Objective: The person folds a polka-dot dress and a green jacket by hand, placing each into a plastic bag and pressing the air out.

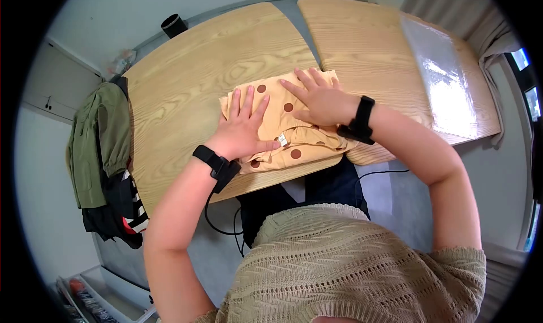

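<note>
A folded yellow-orange garment with brown polka dots (305, 150) lies at the near edge of the wooden table (186, 85). Its neckline or waistband, with a small white label (283, 140), faces me. My left hand (241, 128) rests flat on the garment's left part, fingers spread and pointing away from me, the thumb beside the label. On the upper right part lies my right hand (319, 100), also flat with spread fingers. Black straps with small boxes are on both wrists. Part of the cloth is hidden under the hands.
A green jacket (90, 142) and dark clothing hang at the table's left edge. A clear plastic sheet (444, 77) lies on the right tabletop (362, 46). A gap separates the two tabletops. Behind the table stands a black bin (173, 25); cables (223, 231) hang below my left wrist.
</note>
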`<state>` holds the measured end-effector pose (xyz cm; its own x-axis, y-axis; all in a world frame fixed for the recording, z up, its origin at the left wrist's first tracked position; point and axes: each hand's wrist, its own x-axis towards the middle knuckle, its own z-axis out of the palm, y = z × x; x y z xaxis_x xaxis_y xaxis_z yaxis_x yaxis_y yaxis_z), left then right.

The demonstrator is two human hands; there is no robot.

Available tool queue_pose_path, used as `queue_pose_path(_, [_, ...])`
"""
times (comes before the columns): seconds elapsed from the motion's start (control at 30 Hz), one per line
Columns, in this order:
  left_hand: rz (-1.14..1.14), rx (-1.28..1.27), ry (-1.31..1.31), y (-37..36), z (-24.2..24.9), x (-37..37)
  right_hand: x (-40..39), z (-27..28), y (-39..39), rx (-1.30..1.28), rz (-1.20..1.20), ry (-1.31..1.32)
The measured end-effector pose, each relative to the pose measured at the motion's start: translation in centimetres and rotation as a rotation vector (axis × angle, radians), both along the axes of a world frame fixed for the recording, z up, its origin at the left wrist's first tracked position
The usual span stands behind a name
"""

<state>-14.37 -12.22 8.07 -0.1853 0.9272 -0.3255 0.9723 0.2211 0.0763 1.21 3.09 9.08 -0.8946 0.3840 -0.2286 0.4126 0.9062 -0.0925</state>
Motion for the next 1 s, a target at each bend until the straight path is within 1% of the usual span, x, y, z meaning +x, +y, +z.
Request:
queue_pose_path(0.07, [0.001, 0.061, -0.022, -0.5, -1.1, 0.1, 1.2, 0.9, -2.1, 0.241, 0.004, 0.111])
queue_pose_path(0.1, [-0.001, 0.107, -0.051, -0.9, -1.5, 0.2, 2.3, 1.1, -3.8, 0.23, 0.071, 0.314])
queue_pose_path(0.13, [0.0, 0.113, -0.051, -1.4, -1.4, 0.5, 3.3, 1.4, -5.3, 0.269, 0.11, 0.333])
queue_pose_path(0.2, [0.083, 0.077, -0.3, -2.2, -1.1, 0.7, 4.9, -0.6, -7.6, 0.154, 0.061, 0.24])
queue_pose_path(0.23, [0.103, 0.141, -0.428, -2.8, -1.1, 0.8, 5.2, -2.5, -7.7, 0.163, 0.077, 0.315])
queue_pose_path(0.27, [0.082, 0.23, -0.469, -3.6, -1.6, 0.8, 5.7, -3.9, -7.5, 0.177, 0.087, 0.388])
queue_pose_path(0.3, [0.078, 0.292, -0.522, -4.4, -1.3, 1.3, 6.1, -3.8, -7.3, 0.168, 0.094, 0.4])
queue_pose_path(0.33, [0.062, 0.355, -0.584, -5.1, -0.8, 2.3, 6.9, -3.0, -6.9, 0.086, 0.116, 0.365])
queue_pose_path(0.4, [-0.015, 0.439, -0.417, -6.5, -0.3, 4.2, 9.0, -2.0, -5.5, -0.2, 0.107, 0.524])
queue_pose_path(0.43, [-0.001, 0.454, -0.467, -6.9, 0.0, 4.9, 10.4, 0.0, -4.8, -0.189, 0.094, 0.512])
queue_pose_path(0.47, [0.021, 0.466, -0.519, -7.5, -0.1, 5.6, 11.9, 0.6, -3.4, -0.144, 0.059, 0.513])
queue_pose_path(0.53, [0.12, 0.48, -0.549, -8.5, -1.6, 6.5, 14.7, 1.5, 0.7, -0.217, -0.121, 0.637])
queue_pose_path(0.57, [0.097, 0.498, -0.549, -8.2, -1.7, 7.0, 16.3, 1.7, 3.3, -0.162, -0.237, 0.648])
queue_pose_path(0.6, [0.117, 0.509, -0.532, -8.2, -1.7, 7.5, 17.9, 2.4, 5.5, -0.217, -0.387, 0.686])
queue_pose_path(0.63, [0.143, 0.518, -0.515, -8.0, -1.7, 7.9, 19.2, 2.4, 8.1, -0.098, -0.519, 0.628])
queue_pose_path(0.7, [0.129, 0.521, -0.476, -7.5, -2.0, 8.0, 21.6, 2.1, 12.3, 0.137, -0.677, 0.554])
queue_pose_path(0.73, [0.122, 0.52, -0.436, -7.2, -2.1, 8.0, 22.6, 1.3, 14.4, 0.236, -0.673, 0.544])
queue_pose_path(0.8, [0.12, 0.52, -0.438, -7.2, -2.7, 7.6, 22.9, 0.8, 15.4, 0.087, -0.949, 0.411])
queue_pose_path(0.83, [0.117, 0.506, -0.437, -6.8, -2.9, 7.6, 23.1, 0.4, 15.9, 0.103, -0.949, 0.415])
queue_pose_path(0.87, [0.113, 0.519, -0.445, -6.6, -3.5, 7.4, 23.5, -0.1, 16.0, 0.053, -0.968, 0.376])
queue_pose_path(0.9, [0.085, 0.561, -0.457, -6.4, -4.2, 7.1, 24.0, -0.6, 16.3, 0.001, -0.985, 0.334])
queue_pose_path(0.93, [0.06, 0.597, -0.467, -6.6, -4.6, 7.2, 24.5, -1.3, 16.6, 0.01, -0.983, 0.33])
queue_pose_path(1.0, [0.073, 0.578, -0.478, -6.6, -3.6, 7.6, 25.1, -2.7, 16.9, 0.219, -1.016, 0.414])
